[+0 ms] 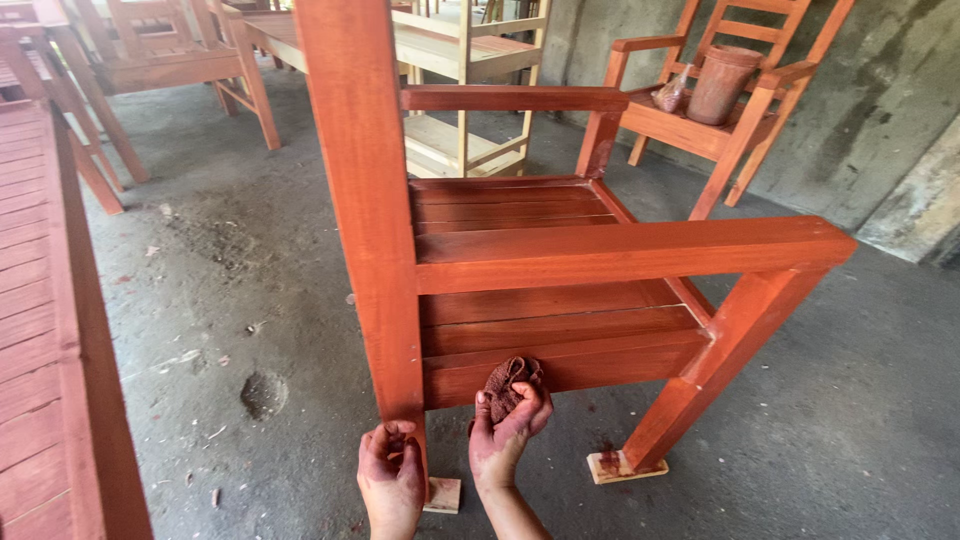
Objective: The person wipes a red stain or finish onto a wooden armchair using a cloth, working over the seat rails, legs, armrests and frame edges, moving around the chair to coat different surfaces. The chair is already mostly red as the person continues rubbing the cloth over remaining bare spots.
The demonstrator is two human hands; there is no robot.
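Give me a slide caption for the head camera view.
Stained hands work a rag along a red-brown wooden armchair's side rail.

Furniture workshop: freshly stained red-brown chair (560,270), more chairs (720,90), unpainted shelf unit (470,90), bare stained concrete floor (250,300), rough concrete wall (880,100).

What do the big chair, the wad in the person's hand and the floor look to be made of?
The chair looks like solid wood under a reddish-brown stain: grain lines and separate seat slats show. The wad in the right hand seems to be cloth, crumpled and soaked dark red. The floor looks like bare concrete, grey, rough and blotchy. The left hand touches the rear leg.
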